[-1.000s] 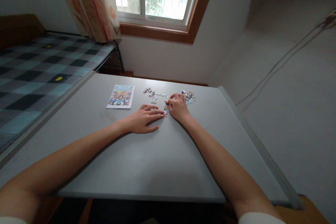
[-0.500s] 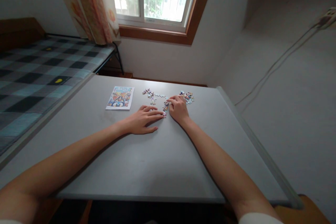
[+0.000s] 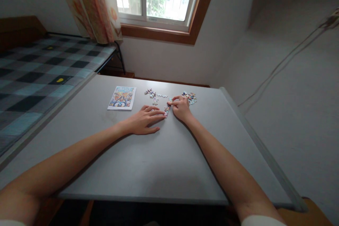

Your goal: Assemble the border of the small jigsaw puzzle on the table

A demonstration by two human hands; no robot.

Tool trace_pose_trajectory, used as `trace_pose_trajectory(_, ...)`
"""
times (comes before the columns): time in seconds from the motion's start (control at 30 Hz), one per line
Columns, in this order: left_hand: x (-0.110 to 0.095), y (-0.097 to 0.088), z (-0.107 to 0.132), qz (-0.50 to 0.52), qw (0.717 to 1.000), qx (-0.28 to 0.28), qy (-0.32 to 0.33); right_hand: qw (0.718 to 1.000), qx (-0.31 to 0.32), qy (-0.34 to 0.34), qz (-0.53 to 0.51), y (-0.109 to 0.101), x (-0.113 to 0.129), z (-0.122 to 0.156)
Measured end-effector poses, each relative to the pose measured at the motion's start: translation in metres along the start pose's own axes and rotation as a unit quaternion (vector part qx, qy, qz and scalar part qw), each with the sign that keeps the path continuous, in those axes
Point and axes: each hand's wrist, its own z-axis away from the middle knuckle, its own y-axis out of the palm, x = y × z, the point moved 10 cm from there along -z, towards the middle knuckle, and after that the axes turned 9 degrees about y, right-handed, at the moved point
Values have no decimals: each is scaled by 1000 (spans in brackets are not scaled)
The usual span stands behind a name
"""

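My left hand [image 3: 145, 119] lies flat on the table with its fingers spread, the fingertips touching the near end of a joined strip of jigsaw pieces [image 3: 166, 109]. At the strip's far right side, my right hand [image 3: 181, 107] is curled, its thumb and forefinger closed at a small jigsaw piece on the edge of the strip; the fingers partly cover it. Further joined pieces [image 3: 162, 95] form a thin row beyond my hands. Loose pieces [image 3: 150, 93] lie at the row's left end, and a heap of jigsaw pieces [image 3: 192, 97] sits just behind my right hand.
A printed picture sheet [image 3: 122, 98] with a penguin lies left of the pieces on the grey table [image 3: 148, 169]. A checked bed [image 3: 53, 63] stands along the left side. Beyond are a curtain [image 3: 92, 7] and a window; a cable [image 3: 278, 64] hangs at the right wall.
My right hand has shifted slightly, with its fingers drawn closer around the strip's edge. My left hand keeps its place on the strip. The whole view has moved a little.
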Motion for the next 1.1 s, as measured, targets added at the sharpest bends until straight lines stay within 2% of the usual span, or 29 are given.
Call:
trace_pose_trajectory(0.23,0,2,0,-9,1000,7,2,998,18,-56,-37,-2,8,-1)
trace_pose_trajectory(0.4,0,2,1,-8,1000,2,8,998,-11,-35,-58,-10,2,-5)
trace_pose_trajectory(0.57,-1,1,0,-12,1000,2,8,999,-21,-7,-26,-12,-1,-3)
trace_pose_trajectory(0.9,-1,0,0,-10,1000,-8,11,992,19,-74,97,-13,28,8)
trace_pose_trajectory(1.1,-1,-1,0,-5,1000,-11,12,985,32,-78,148,-7,32,11)
